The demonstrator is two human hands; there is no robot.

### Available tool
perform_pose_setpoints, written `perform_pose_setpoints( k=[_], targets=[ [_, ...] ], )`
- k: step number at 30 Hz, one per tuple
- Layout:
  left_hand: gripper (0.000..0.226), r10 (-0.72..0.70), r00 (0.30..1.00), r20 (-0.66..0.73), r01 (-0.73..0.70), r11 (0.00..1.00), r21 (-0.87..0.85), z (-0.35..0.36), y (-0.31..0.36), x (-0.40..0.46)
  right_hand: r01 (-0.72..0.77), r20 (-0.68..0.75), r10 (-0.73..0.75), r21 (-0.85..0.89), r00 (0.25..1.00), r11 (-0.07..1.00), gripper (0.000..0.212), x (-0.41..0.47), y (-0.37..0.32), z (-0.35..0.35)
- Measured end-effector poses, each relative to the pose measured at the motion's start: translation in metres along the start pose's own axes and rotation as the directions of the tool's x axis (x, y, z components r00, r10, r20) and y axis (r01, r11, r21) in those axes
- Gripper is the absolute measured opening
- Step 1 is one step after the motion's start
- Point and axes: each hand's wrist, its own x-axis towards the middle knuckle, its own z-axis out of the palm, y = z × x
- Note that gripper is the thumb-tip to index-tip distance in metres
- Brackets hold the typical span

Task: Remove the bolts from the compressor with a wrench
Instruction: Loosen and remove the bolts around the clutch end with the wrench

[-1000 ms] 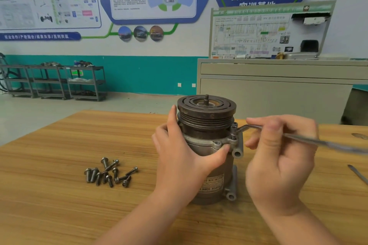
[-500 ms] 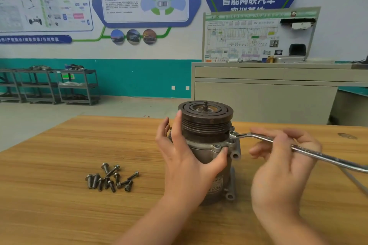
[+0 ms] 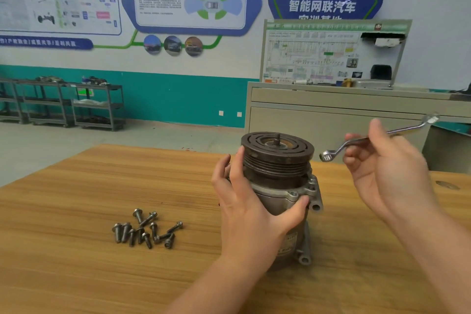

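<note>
A grey metal compressor stands upright on the wooden table, its dark grooved pulley on top. My left hand grips its body from the left, thumb across the front below the flange. A bolt head shows on the flange near my thumb. My right hand holds a silver ring wrench by its shaft, lifted in the air to the right of the pulley; its lower ring end hangs just off the pulley's rim and touches nothing. Several loose bolts lie in a heap on the table to the left.
A beige cabinet with a diagram board stands behind the table. Metal shelving carts line the teal wall at far left. A dark knot marks the table at the right edge.
The wrench has come off the flange bolt; my right hand has raised it up and to the right, and its shaft now slopes upward. My left hand keeps its grip on the compressor.
</note>
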Motion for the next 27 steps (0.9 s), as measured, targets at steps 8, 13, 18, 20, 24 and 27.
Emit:
perform_pose_setpoints(
  k=[8,13,18,20,24,27],
  targets=[
    [0.097,-0.011,0.999,0.039,0.01,1.0,0.006,-0.002,0.001,0.0,0.769,0.382,-0.678,-0.439,0.628,0.465,0.01,-0.047,0.016,-0.012],
    [0.097,-0.002,1.0,0.009,0.002,1.0,0.01,-0.001,0.0,0.001,0.855,0.551,-0.671,-0.447,0.495,0.263,0.012,-0.048,0.028,-0.013],
    [0.091,-0.062,0.998,-0.013,0.061,0.995,-0.084,-0.002,-0.003,0.003,0.857,0.58,-0.665,-0.481,0.471,0.187,0.026,-0.056,0.035,-0.004],
    [0.095,-0.064,0.998,0.004,0.064,0.994,-0.089,-0.003,-0.002,0.004,0.842,0.54,-0.678,-0.489,0.498,0.228,0.027,-0.064,0.04,-0.002],
    [0.1,-0.059,0.998,0.015,0.06,0.993,-0.101,-0.004,0.001,0.004,0.668,0.1,-0.681,-0.341,0.726,0.662,0.006,-0.079,0.047,0.004],
    [0.104,-0.058,0.998,0.014,0.06,0.992,-0.108,-0.003,0.0,0.003,0.407,-0.199,-0.409,-0.055,0.89,0.912,0.017,-0.062,0.035,0.007]
  ],
)
